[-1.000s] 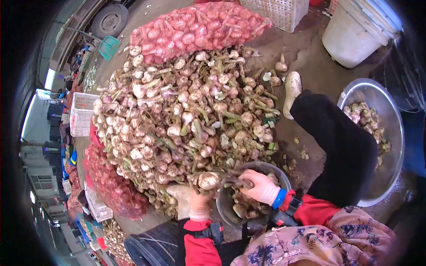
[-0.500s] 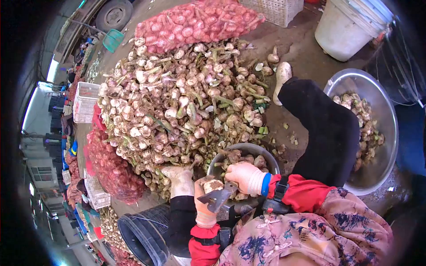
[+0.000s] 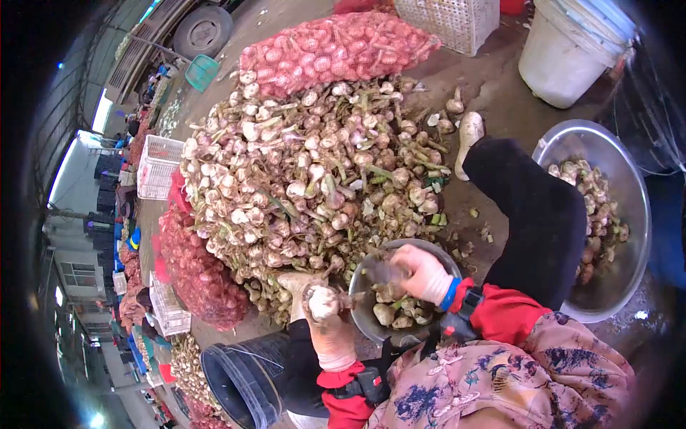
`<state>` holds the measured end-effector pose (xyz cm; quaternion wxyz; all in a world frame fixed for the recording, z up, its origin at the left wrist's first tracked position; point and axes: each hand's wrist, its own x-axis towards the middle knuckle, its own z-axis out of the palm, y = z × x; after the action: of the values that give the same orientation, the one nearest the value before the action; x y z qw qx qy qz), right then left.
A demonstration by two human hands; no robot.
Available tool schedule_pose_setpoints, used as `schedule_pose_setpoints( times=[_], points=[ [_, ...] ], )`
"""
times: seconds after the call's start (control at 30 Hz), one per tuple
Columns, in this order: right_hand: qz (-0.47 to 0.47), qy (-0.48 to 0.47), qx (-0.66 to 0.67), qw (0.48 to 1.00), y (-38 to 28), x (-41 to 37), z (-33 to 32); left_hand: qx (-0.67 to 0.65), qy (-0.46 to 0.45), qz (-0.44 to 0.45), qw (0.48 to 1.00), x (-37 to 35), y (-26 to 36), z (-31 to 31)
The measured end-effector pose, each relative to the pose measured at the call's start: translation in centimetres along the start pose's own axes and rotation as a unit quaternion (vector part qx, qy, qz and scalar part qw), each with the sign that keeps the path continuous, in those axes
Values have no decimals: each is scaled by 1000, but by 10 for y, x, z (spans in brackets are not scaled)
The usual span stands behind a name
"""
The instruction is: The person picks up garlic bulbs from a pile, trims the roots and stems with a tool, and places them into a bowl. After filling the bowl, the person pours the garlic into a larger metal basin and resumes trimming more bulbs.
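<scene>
In the head view my left hand [image 3: 330,336], in a pale glove with a red sleeve, is wrapped round a whitish garlic bulb [image 3: 323,303]; its stem end points right. My right hand [image 3: 423,273], gloved, with a blue band at the wrist, is closed on a knife [image 3: 384,272] whose dark blade is smeared by motion. It is above a metal bowl [image 3: 355,287] holding garlic bulbs. Beyond both hands lies a large heap of garlic [image 3: 307,179] with stems and roots.
A wide metal basin [image 3: 637,236] with garlic stands right, beyond my bent leg. White bucket [image 3: 561,61] at upper right; black bucket [image 3: 239,379] at lower left. Red net sacks [image 3: 336,50] lie behind and left of the heap, near white crates [image 3: 158,168]. People are at far left.
My hands have moved apart. The knife has left the garlic in my left hand and moved over the bowl with my right hand. The whole view has shifted slightly.
</scene>
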<state>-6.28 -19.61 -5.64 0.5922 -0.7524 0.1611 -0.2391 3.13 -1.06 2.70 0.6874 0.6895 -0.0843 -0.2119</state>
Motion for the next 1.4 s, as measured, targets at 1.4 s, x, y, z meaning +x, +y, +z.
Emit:
schedule_pose_setpoints(
  times=[1.4],
  points=[
    [363, -68, 181, 911, 36, 27, 24, 145, -117, 56, 981, 154, -77, -37]
  ],
)
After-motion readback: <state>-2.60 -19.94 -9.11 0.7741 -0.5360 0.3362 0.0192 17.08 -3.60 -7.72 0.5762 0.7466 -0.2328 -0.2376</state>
